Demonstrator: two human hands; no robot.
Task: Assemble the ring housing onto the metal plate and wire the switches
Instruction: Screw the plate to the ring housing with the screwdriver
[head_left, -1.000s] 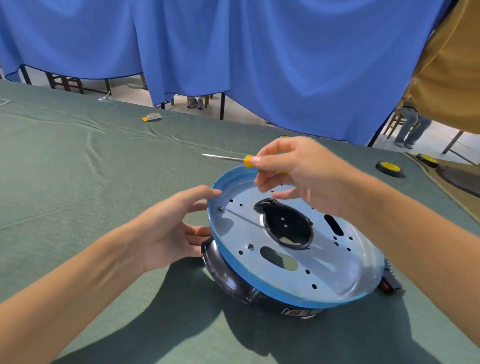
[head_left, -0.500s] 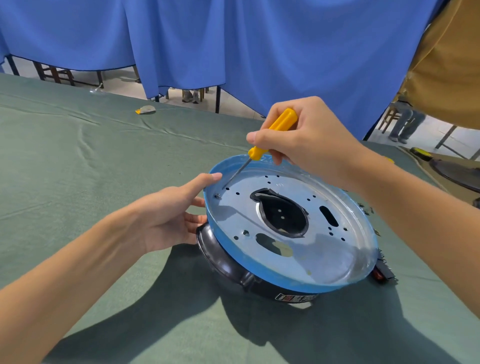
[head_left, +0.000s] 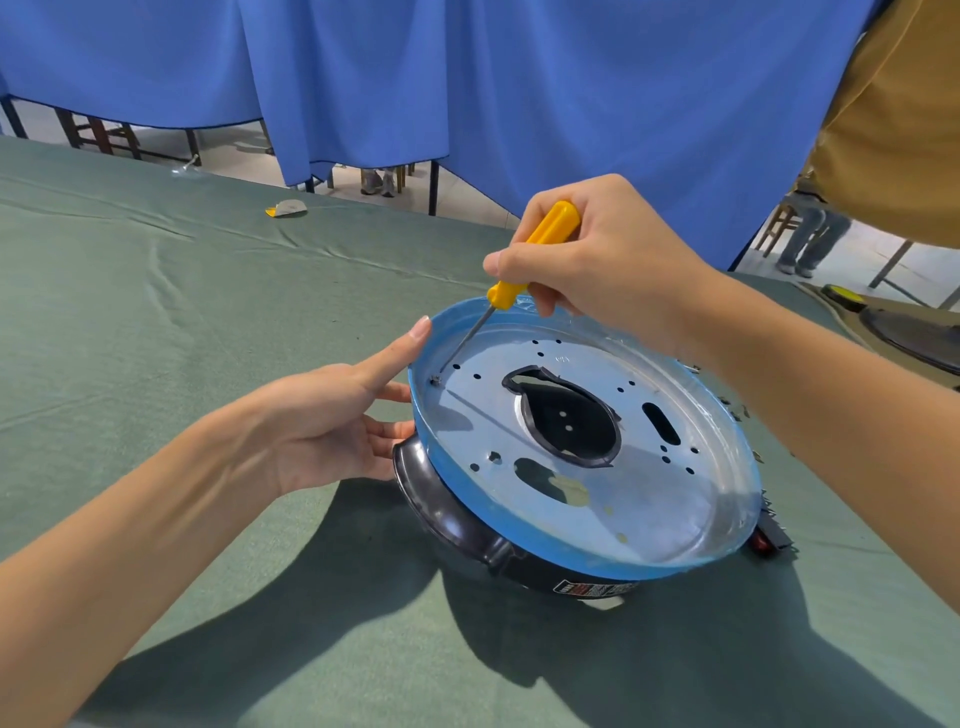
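Screwdriver (head_left: 553, 226) now tip-down on screw (head_left: 435, 380) versus level a second ago, right hand (head_left: 608, 260) gripping handle, left hand (head_left: 322, 415) spread touching plate (head_left: 649, 488) rim, plate atop housing (head_left: 441, 499) on table (head_left: 208, 312).

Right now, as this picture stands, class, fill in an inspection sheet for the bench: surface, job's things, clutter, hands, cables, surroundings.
Surface: table under a creased green cloth.
Job's things: blue-rimmed metal plate lies on the black ring housing; the yellow-handled screwdriver has its tip at a screw near the plate's left edge.
Clutter: small grey-and-yellow object far off; yellow-and-black disc at far right.
Hands: right hand grips the screwdriver; left hand, fingers straight, touches the plate's rim.
Cables: nothing seen clearly; a red switch shows by the plate's right edge.
Surroundings: blue curtains, chair legs, a person in an ochre top.
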